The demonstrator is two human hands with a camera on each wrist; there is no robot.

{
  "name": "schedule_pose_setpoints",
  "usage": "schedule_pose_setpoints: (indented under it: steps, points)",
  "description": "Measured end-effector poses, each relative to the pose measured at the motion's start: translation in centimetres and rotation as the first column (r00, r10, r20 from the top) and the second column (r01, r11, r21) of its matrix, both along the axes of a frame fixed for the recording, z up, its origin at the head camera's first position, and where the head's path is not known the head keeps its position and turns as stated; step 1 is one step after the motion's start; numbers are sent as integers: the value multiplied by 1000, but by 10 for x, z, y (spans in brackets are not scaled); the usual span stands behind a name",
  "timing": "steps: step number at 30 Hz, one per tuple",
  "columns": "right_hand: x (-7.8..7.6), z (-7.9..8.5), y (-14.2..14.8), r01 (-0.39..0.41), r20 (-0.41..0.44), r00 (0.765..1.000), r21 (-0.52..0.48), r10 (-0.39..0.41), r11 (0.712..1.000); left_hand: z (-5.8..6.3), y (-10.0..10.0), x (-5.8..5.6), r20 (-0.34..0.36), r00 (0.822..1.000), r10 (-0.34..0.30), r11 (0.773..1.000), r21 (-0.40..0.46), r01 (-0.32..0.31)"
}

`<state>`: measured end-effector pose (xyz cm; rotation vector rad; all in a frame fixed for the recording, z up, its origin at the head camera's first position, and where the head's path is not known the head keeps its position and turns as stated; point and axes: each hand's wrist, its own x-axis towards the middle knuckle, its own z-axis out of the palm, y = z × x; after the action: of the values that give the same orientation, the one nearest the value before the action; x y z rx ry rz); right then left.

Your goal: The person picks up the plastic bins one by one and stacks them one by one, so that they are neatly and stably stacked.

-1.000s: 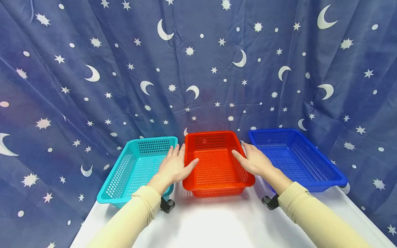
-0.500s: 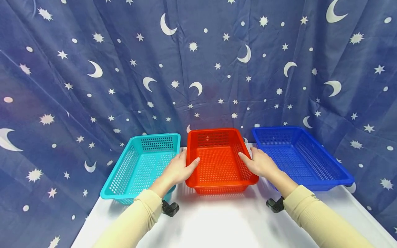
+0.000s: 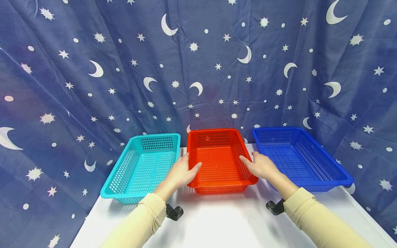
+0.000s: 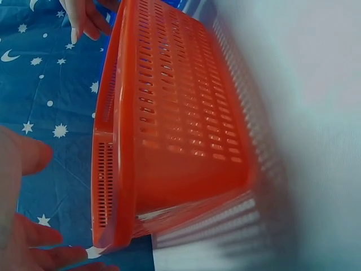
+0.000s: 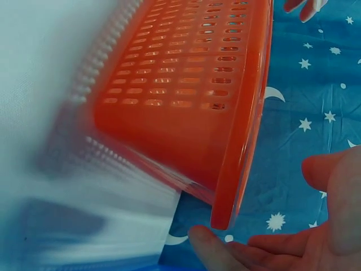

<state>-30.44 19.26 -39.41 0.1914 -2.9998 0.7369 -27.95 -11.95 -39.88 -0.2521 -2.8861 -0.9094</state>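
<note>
A red plastic basket (image 3: 221, 187) with slotted walls stands on the white table between my hands. My left hand (image 3: 182, 170) is at its left side, thumb spread over the rim in the head view and the other fingers along the outside. On the opposite side, my right hand (image 3: 262, 167) is held likewise, thumb reaching toward the rim. Both wrist views show relaxed, spread hands: the left fingers (image 4: 48, 255) lie close to the basket's corner, and the right fingers (image 5: 276, 245) extend below the rim with a gap at the thumb. Neither hand curls round the basket.
A turquoise basket (image 3: 107, 195) stands left of the red one, and a dark blue basket (image 3: 313, 186) stands to the right. Behind the white table (image 3: 214, 224) hangs a blue curtain (image 3: 198, 65) with moons and stars. Black devices sit under both wrists.
Both hands have drawn slightly back toward me along the red basket's sides. The left hand has also moved in from over the turquoise basket's edge. The whole view shifted slightly; the baskets look unmoved.
</note>
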Motion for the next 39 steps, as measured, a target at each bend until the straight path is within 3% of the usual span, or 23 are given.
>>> schedule_pose_setpoints:
  steps: [7, 13, 27, 31, 39]
  points:
    - [1, -2, 1, -4, 1, 1000, 3, 4, 1000, -7, 2, -4, 40, 999, 19, 998, 57, -21]
    - [2, -4, 1, 3, 34, 999, -16, -2, 1000, -10, 3, -7, 26, 1000, 14, 993, 120, -17]
    - [-6, -7, 6, -2, 100, 995, -87, 10, 996, -7, 6, -14, 140, 990, -5, 977, 214, -26]
    - [-7, -7, 7, 2, 106, 994, -82, 7, 997, -7, 6, -14, 185, 983, -3, 968, 247, -44]
    - [-5, -6, 11, -5, 112, 994, -71, 13, 997, -4, 4, -10, 241, 969, 57, 968, 226, -113]
